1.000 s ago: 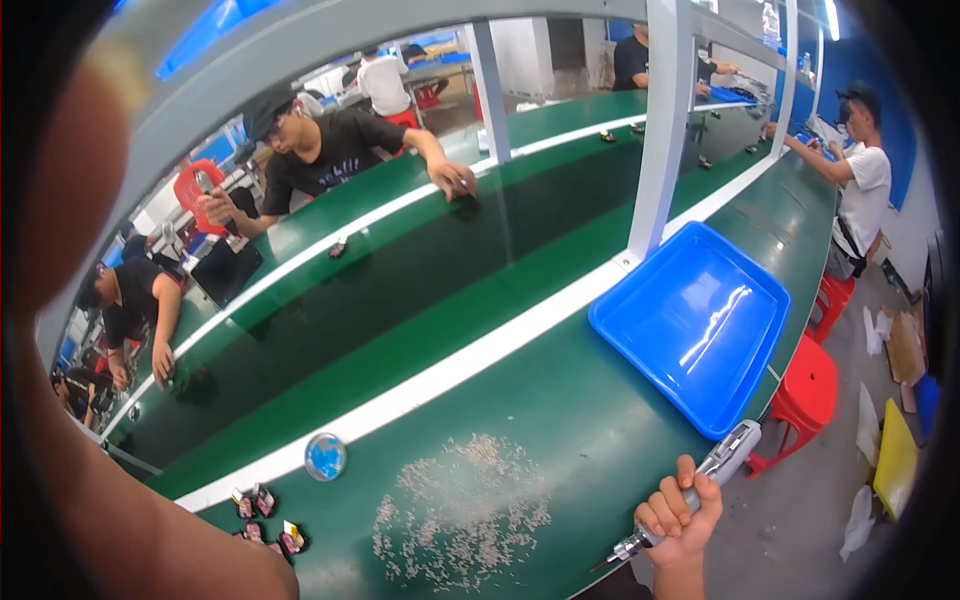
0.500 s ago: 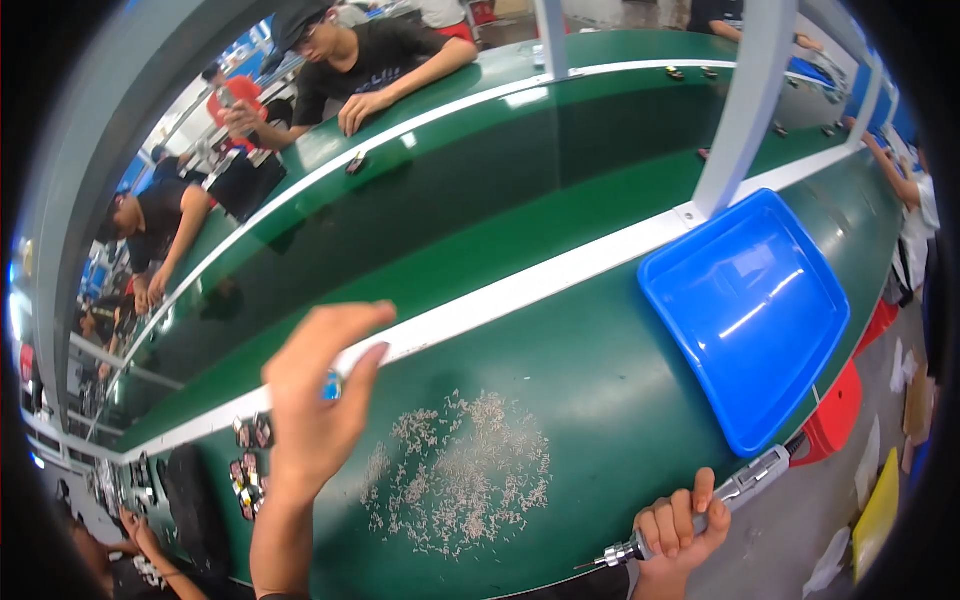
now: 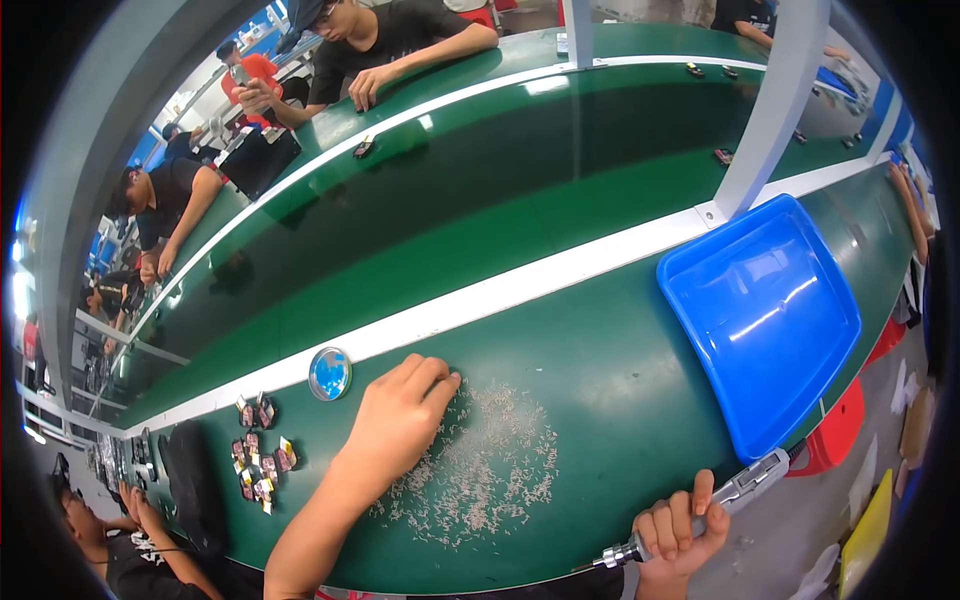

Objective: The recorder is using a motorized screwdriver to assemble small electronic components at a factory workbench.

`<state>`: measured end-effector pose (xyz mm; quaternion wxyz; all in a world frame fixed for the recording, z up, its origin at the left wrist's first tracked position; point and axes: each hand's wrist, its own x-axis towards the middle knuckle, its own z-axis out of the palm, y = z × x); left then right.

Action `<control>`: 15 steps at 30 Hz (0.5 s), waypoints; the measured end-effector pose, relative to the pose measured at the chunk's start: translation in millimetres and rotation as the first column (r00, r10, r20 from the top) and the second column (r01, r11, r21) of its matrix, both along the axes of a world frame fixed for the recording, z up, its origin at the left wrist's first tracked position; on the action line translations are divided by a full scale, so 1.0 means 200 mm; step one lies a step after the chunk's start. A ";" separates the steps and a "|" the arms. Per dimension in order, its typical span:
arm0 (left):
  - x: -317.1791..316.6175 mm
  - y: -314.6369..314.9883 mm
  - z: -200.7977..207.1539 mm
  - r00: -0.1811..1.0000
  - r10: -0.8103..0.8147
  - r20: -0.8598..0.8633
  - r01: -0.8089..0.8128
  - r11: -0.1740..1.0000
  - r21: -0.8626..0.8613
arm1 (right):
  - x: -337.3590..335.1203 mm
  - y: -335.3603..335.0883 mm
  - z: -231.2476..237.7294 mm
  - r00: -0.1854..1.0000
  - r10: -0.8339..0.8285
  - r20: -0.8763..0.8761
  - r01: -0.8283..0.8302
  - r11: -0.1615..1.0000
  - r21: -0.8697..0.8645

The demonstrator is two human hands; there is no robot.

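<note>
Scattered over the green worktop lies a loose pile of tiny silvery screws (image 3: 490, 470). My left hand (image 3: 405, 410) is over the pile's upper left edge, fingers curled and pressed together. Whatever its fingertips hold, if anything, is too small to make out. In my right hand (image 3: 682, 530) is a grey electric screwdriver (image 3: 745, 485), its bit pointing left near the worktop's front edge. The fingers wrap round its body.
A blue tray (image 3: 765, 320) lies on the right. A round tin with blue contents (image 3: 330, 374) stands beyond several small black parts (image 3: 262, 462) at left. A white rail (image 3: 510, 285) separates the worktop from the green belt (image 3: 470, 210). Co-workers sit across and at left.
My left hand has come down and right to the screws, its spread thumb and fingers now drawn together. The tin shows fully. My right hand keeps holding the screwdriver.
</note>
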<state>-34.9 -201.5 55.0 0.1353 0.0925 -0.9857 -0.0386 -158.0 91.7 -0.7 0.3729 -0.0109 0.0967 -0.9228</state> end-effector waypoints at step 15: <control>0.20 0.14 0.08 0.964 -0.127 -0.233 0.190 0.943 0.271 | 0.05 -0.02 0.00 0.985 -0.137 -0.106 0.137 0.991 -0.012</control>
